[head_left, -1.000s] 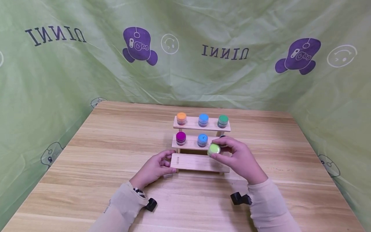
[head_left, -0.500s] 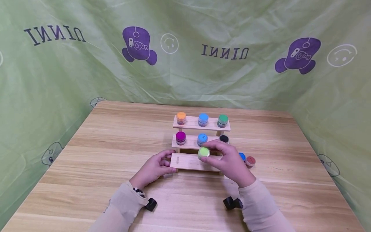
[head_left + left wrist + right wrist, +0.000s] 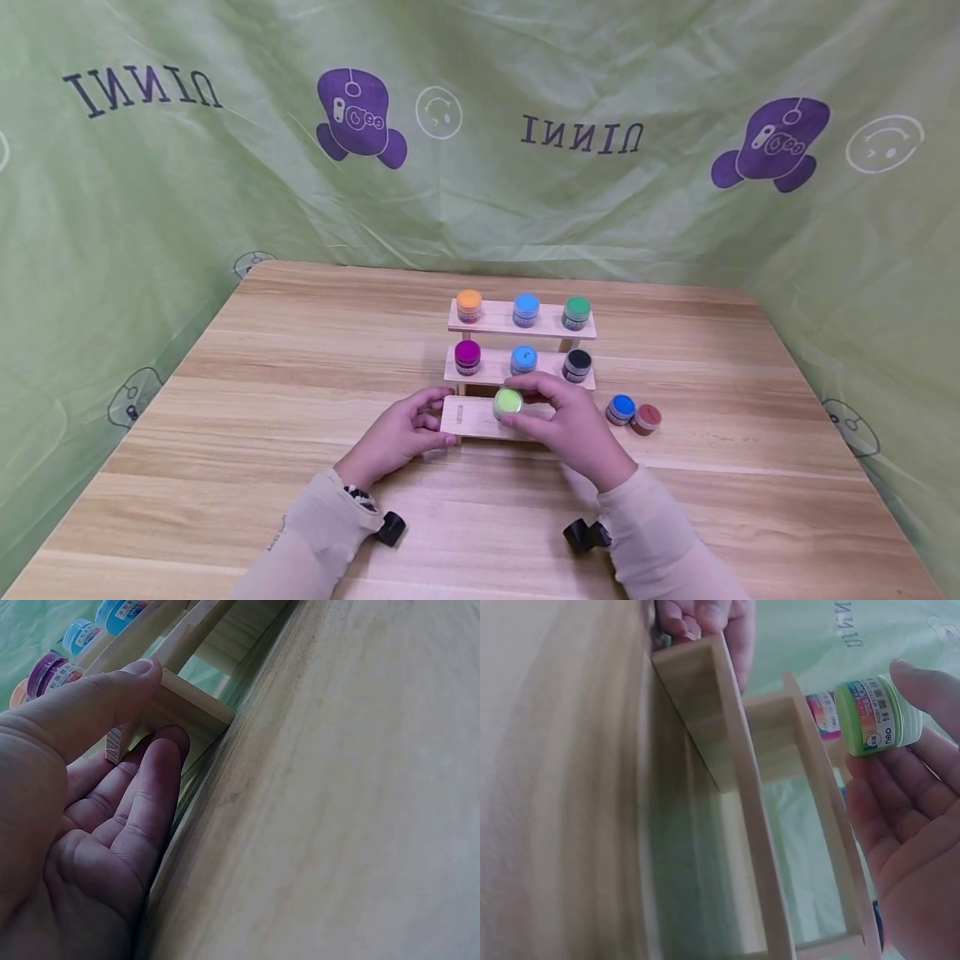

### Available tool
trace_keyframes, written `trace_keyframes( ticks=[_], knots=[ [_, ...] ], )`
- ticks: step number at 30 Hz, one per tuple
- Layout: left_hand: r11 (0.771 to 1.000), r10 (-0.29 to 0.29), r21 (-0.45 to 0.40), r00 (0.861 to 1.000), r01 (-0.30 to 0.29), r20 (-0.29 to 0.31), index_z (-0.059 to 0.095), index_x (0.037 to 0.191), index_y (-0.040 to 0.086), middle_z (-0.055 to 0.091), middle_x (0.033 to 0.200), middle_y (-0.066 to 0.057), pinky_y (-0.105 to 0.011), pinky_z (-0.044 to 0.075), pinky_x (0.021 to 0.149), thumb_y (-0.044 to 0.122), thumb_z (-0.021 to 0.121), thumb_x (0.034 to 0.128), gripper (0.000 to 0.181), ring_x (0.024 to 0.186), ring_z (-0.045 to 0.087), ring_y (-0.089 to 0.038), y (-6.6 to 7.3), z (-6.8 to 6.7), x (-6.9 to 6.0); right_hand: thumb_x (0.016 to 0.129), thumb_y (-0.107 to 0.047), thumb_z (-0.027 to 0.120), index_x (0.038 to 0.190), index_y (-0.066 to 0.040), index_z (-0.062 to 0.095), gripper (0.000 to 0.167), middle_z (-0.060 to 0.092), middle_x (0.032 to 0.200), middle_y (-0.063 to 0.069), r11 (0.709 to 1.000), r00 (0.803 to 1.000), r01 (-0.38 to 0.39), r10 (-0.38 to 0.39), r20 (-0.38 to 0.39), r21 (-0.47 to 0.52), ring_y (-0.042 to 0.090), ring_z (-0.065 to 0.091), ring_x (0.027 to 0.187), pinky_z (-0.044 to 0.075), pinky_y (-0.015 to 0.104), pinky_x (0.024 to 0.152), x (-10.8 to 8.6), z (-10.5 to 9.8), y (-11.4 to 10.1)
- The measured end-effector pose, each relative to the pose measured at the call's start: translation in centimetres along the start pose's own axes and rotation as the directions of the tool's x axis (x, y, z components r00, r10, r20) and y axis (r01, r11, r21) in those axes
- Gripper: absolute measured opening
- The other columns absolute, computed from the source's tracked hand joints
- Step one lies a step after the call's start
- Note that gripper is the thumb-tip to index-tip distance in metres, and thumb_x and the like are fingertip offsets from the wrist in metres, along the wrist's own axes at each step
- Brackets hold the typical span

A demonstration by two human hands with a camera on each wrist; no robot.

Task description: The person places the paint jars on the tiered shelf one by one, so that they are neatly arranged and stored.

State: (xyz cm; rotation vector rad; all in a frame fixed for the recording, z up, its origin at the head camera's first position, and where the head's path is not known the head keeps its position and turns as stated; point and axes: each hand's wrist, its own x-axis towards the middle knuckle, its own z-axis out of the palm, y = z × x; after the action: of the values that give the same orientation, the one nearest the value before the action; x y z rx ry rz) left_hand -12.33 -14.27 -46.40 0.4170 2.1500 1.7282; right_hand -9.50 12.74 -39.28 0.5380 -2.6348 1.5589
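My right hand [image 3: 570, 427] pinches a light green paint jar [image 3: 507, 403] between thumb and fingers. In the right wrist view the paint jar [image 3: 868, 716] shows a printed label and sits apart from the shelf edge. Below it is the lowest step of a three-tier wooden display rack [image 3: 480, 427]. With thumb and fingers, my left hand [image 3: 397, 435] grips the left end of that step; the left wrist view shows the thumb along the rack's [image 3: 187, 701] edge and the other fingers curled beneath. My right hand covers the step's right part.
Orange [image 3: 469, 307], light blue [image 3: 526, 310] and green jars [image 3: 577, 313] stand on the top tier. The middle tier bears purple [image 3: 467, 357], blue [image 3: 523, 360] and black jars [image 3: 577, 365]. On the table right of the rack are blue [image 3: 620, 409] and reddish-brown jars [image 3: 647, 419].
My right hand has moved left and slightly down with the light green paint jar, uncovering the black jar and the two jars on the table. My left hand has stayed on the rack.
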Motion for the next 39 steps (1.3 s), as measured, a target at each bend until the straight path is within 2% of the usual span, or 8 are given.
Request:
trace_keyframes(
  ticks=[6, 9, 15, 25, 31, 39],
  knots=[
    [1.000, 0.014, 0.003, 1.000, -0.014, 0.011, 0.048, 0.143, 0.001, 0.059, 0.123, -0.020, -0.024, 0.056, 0.070, 0.003, 0.082, 0.0828, 0.069, 0.090, 0.066, -0.019, 0.0, 0.0, 0.0, 0.083, -0.013, 0.083, 0.121, -0.011, 0.070, 0.040, 0.070, 0.114, 0.001, 0.997, 1.000, 0.010, -0.011, 0.002, 0.074, 0.018, 0.068, 0.100, 0.057, 0.039, 0.091, 0.1, 1.1, 0.1],
    [1.000, 0.012, 0.003, 1.000, -0.012, 0.011, 0.048, 0.143, 0.000, 0.059, 0.123, -0.020, -0.023, 0.056, 0.070, 0.003, 0.082, 0.0829, 0.069, 0.090, 0.066, -0.020, 0.1, 0.0, 0.0, 0.083, -0.011, 0.084, 0.120, -0.009, 0.070, 0.040, 0.071, 0.113, 0.003, 0.998, 1.000, -0.020, 0.021, -0.014, 0.068, 0.017, 0.068, 0.096, 0.057, 0.035, 0.090, 0.1, 1.6, 0.2],
    [1.000, -0.006, 0.012, 1.000, 0.006, 0.000, 0.049, 0.143, 0.004, 0.060, 0.123, -0.017, -0.024, 0.056, 0.070, 0.005, 0.083, 0.0823, 0.070, 0.090, 0.066, -0.019, 0.2, 0.0, 0.0, 0.082, -0.012, 0.084, 0.118, -0.013, 0.072, 0.038, 0.071, 0.111, -0.001, 0.996, 0.996, -0.076, 0.078, -0.041, 0.055, 0.014, 0.068, 0.094, 0.057, 0.034, 0.088, 0.1, 2.3, 0.4],
    [1.000, -0.005, 0.007, 1.000, 0.005, -0.001, 0.049, 0.144, 0.004, 0.060, 0.121, -0.016, -0.024, 0.056, 0.070, 0.005, 0.083, 0.0818, 0.071, 0.090, 0.066, -0.020, 0.1, 0.0, 0.0, 0.082, -0.010, 0.084, 0.118, -0.011, 0.072, 0.038, 0.072, 0.110, 0.002, 0.993, 0.997, -0.070, 0.072, -0.023, 0.096, 0.015, 0.069, 0.094, 0.057, 0.025, 0.083, 0.2, 3.4, 0.4],
    [1.000, -0.002, 0.011, 1.000, 0.002, -0.003, 0.049, 0.144, 0.005, 0.060, 0.121, -0.016, -0.025, 0.057, 0.070, 0.005, 0.083, 0.0815, 0.071, 0.090, 0.066, -0.021, 0.1, -0.1, -0.1, 0.084, -0.013, 0.083, 0.119, -0.011, 0.071, 0.038, 0.070, 0.113, 0.003, 0.991, 0.996, -0.088, 0.088, 0.010, 0.105, 0.016, 0.070, 0.095, 0.057, 0.027, 0.084, 0.4, 4.0, 0.2],
    [1.000, 0.013, -0.019, 1.000, -0.012, 0.017, 0.048, 0.144, 0.004, 0.061, 0.124, -0.016, -0.025, 0.057, 0.072, 0.005, 0.082, 0.0829, 0.069, 0.092, 0.067, -0.023, 0.3, 0.0, -0.1, 0.085, -0.015, 0.082, 0.119, -0.012, 0.071, 0.036, 0.070, 0.114, 0.003, 0.990, 0.995, -0.099, 0.098, 0.016, 0.100, 0.016, 0.069, 0.096, 0.058, 0.028, 0.084, 0.5, 4.6, 0.4]
  ],
)
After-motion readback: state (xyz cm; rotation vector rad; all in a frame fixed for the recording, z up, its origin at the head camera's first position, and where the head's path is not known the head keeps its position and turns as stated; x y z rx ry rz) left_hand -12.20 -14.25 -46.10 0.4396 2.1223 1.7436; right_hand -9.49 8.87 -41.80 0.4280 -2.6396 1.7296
